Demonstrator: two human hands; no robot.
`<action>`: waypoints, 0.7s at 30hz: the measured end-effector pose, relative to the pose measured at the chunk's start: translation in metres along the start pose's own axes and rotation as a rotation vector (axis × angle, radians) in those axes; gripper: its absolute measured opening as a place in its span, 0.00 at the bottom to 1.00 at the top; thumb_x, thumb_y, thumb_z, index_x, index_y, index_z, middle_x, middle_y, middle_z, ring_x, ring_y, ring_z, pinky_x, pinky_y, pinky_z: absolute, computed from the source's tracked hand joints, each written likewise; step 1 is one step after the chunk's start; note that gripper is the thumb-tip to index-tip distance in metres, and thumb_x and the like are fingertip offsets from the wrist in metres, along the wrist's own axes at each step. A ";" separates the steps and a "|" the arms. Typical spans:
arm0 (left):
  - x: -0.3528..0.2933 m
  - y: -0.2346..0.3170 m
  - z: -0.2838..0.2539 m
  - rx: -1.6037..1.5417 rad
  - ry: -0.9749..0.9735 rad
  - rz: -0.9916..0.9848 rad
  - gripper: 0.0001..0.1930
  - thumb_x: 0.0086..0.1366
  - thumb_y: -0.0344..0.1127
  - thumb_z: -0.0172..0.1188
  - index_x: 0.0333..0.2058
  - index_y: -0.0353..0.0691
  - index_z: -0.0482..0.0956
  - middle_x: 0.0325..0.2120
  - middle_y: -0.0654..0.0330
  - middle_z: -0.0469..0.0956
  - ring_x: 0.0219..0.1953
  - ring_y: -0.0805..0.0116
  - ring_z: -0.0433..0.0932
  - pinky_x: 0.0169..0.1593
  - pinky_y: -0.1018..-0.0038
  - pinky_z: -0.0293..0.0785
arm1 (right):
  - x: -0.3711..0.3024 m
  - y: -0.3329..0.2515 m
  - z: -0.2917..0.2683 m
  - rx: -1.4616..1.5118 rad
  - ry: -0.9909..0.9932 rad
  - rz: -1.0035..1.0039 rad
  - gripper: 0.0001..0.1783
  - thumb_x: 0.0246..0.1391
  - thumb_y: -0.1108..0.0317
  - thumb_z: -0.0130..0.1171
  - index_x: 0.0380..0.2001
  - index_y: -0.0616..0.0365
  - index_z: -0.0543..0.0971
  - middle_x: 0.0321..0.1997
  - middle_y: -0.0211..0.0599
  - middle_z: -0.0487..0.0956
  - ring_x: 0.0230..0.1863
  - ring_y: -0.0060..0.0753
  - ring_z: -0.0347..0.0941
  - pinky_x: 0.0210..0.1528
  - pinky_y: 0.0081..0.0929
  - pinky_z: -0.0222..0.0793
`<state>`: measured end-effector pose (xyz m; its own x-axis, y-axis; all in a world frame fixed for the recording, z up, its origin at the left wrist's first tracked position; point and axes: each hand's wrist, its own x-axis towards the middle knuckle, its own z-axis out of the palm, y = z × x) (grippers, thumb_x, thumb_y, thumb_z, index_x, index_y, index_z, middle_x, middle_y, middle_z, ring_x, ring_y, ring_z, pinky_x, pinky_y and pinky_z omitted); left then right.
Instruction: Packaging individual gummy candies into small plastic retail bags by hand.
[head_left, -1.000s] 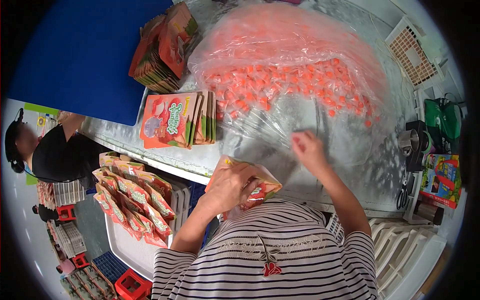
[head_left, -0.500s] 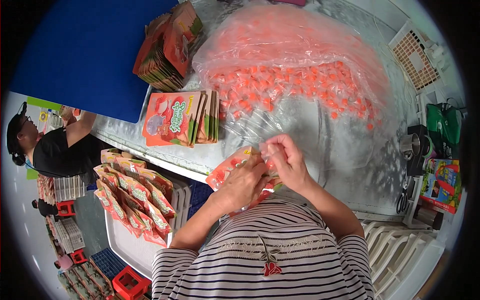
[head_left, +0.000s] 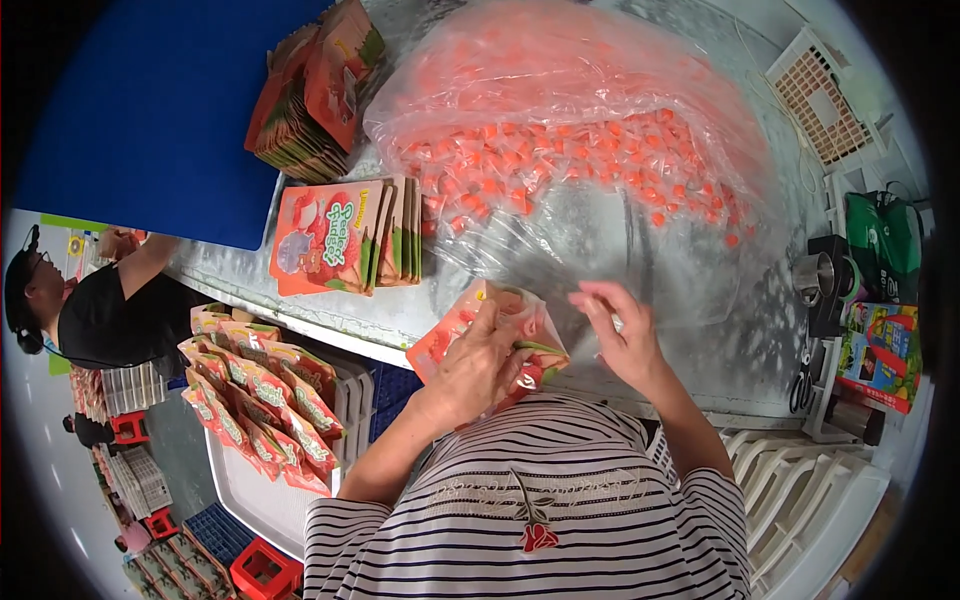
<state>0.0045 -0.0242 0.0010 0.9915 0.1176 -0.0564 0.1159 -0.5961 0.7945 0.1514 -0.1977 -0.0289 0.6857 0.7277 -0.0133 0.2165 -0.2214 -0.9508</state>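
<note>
My left hand (head_left: 470, 372) is wrapped around a red and pink printed snack pouch (head_left: 528, 316), holding it tilted in front of my shirt at the table's near edge. To the right of the pouch, my right hand (head_left: 625, 340) is raised with its fingers apart and nothing visible in it. Beyond both hands lies a big clear plastic bag (head_left: 590, 75), opened toward me. Small, individually wrapped orange-red candies (head_left: 540, 160) spill across its sheet. What the pouch contains cannot be made out.
Left of the candies lie stacks of flat pouches (head_left: 320, 235), with more behind (head_left: 310, 95), beside a blue board (head_left: 150, 110). Filled pouches (head_left: 265, 385) stand in a white tray (head_left: 240, 470) at lower left. A person (head_left: 110, 300) works at far left. Scissors (head_left: 801, 385) hang at right.
My right hand has moved from the pouch's mouth out to the right, and its pinched fingers have opened. The left hand keeps hold of the pouch. The whole view has shifted slightly.
</note>
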 end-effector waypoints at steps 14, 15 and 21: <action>-0.003 0.001 0.005 0.157 0.027 0.048 0.16 0.58 0.28 0.63 0.46 0.37 0.76 0.48 0.49 0.65 0.42 0.50 0.74 0.40 0.63 0.77 | -0.028 0.003 -0.005 0.143 -0.008 0.221 0.12 0.61 0.69 0.54 0.46 0.62 0.73 0.36 0.40 0.79 0.33 0.28 0.78 0.33 0.27 0.74; -0.003 0.001 0.006 0.160 0.031 0.045 0.16 0.58 0.28 0.63 0.46 0.37 0.76 0.48 0.49 0.65 0.42 0.50 0.74 0.40 0.63 0.77 | -0.019 -0.016 0.001 0.342 0.002 0.186 0.12 0.63 0.68 0.53 0.44 0.65 0.73 0.36 0.35 0.81 0.33 0.21 0.77 0.33 0.23 0.74; -0.007 0.002 0.016 0.147 0.053 0.110 0.14 0.56 0.28 0.64 0.42 0.35 0.76 0.49 0.49 0.66 0.42 0.50 0.75 0.40 0.63 0.77 | 0.000 -0.038 0.021 -0.393 -0.212 -0.216 0.11 0.57 0.72 0.55 0.43 0.65 0.72 0.33 0.49 0.80 0.33 0.45 0.79 0.35 0.33 0.75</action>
<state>-0.0015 -0.0390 -0.0073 0.9946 0.0842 0.0611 0.0178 -0.7166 0.6972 0.1282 -0.1756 0.0009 0.4489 0.8909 0.0694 0.6116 -0.2497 -0.7508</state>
